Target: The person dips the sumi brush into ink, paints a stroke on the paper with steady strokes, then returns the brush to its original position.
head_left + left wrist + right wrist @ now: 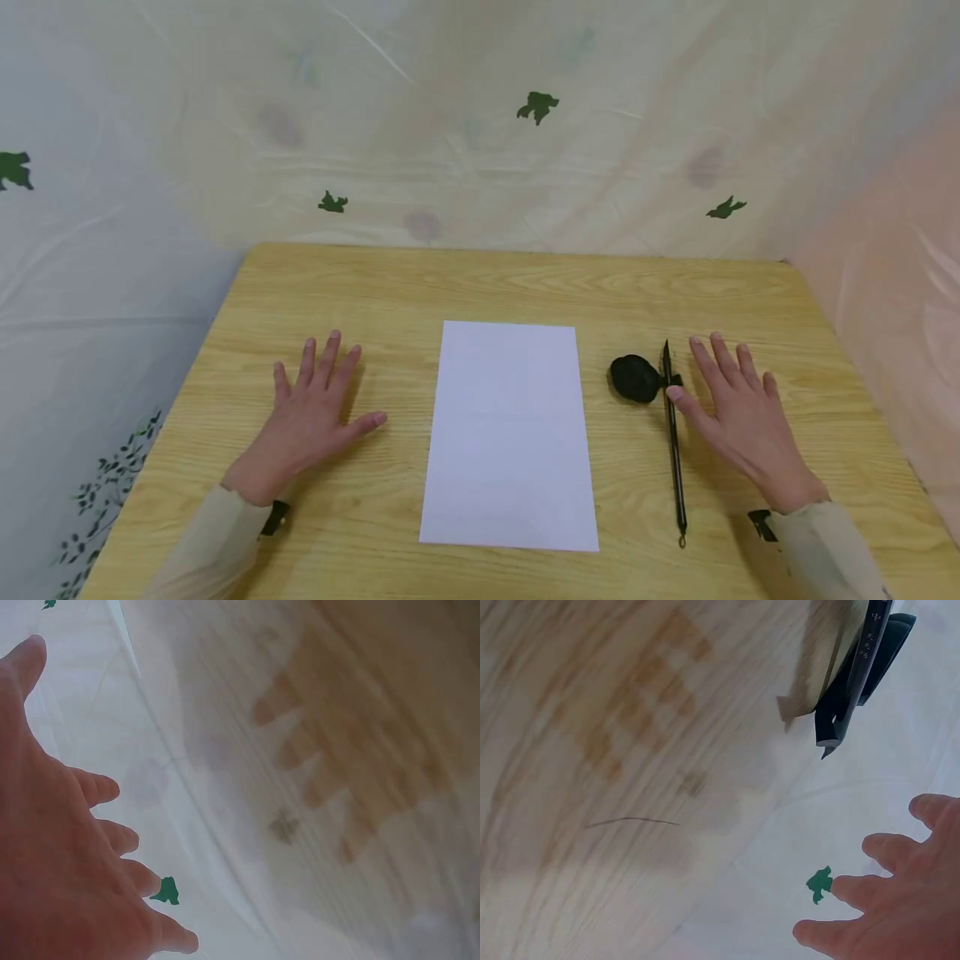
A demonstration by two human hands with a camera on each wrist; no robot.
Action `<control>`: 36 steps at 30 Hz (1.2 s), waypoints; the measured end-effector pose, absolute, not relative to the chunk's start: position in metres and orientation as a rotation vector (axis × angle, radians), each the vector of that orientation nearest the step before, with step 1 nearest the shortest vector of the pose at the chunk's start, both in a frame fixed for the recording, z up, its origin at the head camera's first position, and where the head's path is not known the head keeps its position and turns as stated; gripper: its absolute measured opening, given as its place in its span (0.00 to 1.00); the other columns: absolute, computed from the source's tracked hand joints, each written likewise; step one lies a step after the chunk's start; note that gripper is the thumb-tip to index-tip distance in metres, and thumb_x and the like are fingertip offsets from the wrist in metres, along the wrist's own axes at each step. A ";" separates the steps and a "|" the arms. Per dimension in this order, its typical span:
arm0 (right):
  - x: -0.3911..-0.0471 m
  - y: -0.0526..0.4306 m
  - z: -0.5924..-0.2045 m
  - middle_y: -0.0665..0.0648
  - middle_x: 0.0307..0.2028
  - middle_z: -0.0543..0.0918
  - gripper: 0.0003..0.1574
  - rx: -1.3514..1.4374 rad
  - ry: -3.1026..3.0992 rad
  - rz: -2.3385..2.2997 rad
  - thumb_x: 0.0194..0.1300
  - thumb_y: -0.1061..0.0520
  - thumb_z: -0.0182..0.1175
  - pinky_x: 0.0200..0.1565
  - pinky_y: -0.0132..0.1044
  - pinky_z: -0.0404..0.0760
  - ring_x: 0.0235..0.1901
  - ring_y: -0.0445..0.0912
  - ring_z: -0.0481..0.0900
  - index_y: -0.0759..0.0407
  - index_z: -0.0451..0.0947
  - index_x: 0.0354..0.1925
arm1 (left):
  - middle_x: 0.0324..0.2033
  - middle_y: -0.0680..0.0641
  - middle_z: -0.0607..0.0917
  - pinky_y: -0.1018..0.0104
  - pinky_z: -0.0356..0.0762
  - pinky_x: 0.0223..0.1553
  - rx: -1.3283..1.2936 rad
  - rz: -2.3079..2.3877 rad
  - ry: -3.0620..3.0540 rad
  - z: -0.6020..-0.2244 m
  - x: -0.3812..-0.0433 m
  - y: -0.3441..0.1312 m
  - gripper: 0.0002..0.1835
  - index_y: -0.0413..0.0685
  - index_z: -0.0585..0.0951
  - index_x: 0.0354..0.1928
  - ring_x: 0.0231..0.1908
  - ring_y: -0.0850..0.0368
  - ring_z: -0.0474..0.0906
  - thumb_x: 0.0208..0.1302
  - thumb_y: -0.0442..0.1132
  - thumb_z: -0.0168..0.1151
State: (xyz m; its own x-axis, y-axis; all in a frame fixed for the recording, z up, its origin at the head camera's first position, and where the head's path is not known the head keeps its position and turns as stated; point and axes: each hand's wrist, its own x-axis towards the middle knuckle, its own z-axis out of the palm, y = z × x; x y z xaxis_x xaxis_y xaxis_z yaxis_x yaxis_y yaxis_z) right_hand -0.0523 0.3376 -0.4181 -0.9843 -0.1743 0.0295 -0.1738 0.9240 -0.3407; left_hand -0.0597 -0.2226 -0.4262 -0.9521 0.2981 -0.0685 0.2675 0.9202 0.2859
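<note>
My left hand (311, 421) is spread palm down over the left of the wooden table, fingers straight and holding nothing. On the right, my right hand (746, 425) is spread the same way, also holding nothing. Its thumb tip overlaps a black writing brush (674, 458) in the head view. The brush has a hanging loop at its near end and leans across a round black piece (634, 379), its dark tip pointing away from me. Small pale characters mark the brush handle (871, 641) in the right wrist view. Between the hands lies a blank white sheet of paper (510, 442).
The wooden table (405, 283) ends at a pale cloth backdrop (450, 125) with green bird shapes. Cloth also hangs along the left and right sides. A thin dark strand (634, 820) shows on the tabletop in the right wrist view.
</note>
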 end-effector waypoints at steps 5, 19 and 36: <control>-0.051 0.337 -0.417 0.63 0.82 0.37 0.50 -0.282 3.074 -0.594 0.79 0.38 0.51 0.68 0.77 0.31 0.79 0.66 0.29 0.48 0.38 0.85 | 0.82 0.36 0.38 0.17 0.29 0.66 0.456 0.435 2.966 -0.427 -0.060 -0.221 0.54 0.42 0.51 0.82 0.79 0.28 0.30 0.69 0.69 0.58; -0.046 0.335 -0.418 0.62 0.83 0.39 0.48 -0.312 3.086 -0.637 0.80 0.40 0.51 0.69 0.76 0.31 0.80 0.67 0.30 0.50 0.41 0.84 | 0.82 0.37 0.44 0.18 0.34 0.67 0.557 0.440 2.964 -0.421 -0.055 -0.210 0.53 0.43 0.54 0.82 0.79 0.31 0.35 0.68 0.67 0.61; -0.034 0.334 -0.424 0.66 0.82 0.43 0.47 -0.316 3.079 -0.675 0.80 0.42 0.51 0.70 0.76 0.33 0.80 0.67 0.34 0.50 0.41 0.84 | 0.80 0.41 0.56 0.23 0.47 0.69 0.883 0.421 2.880 -0.423 -0.057 -0.187 0.47 0.45 0.62 0.80 0.79 0.35 0.47 0.68 0.65 0.63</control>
State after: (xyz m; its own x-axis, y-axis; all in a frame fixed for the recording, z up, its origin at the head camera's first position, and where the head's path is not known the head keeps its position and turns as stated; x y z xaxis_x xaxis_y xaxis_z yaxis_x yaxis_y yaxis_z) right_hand -0.0338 0.3337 -0.4241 -0.9797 -0.1882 0.0684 -0.1996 0.8892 -0.4116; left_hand -0.0571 -0.1865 -0.4235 -0.8268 0.5623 -0.0145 0.5346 0.7936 0.2907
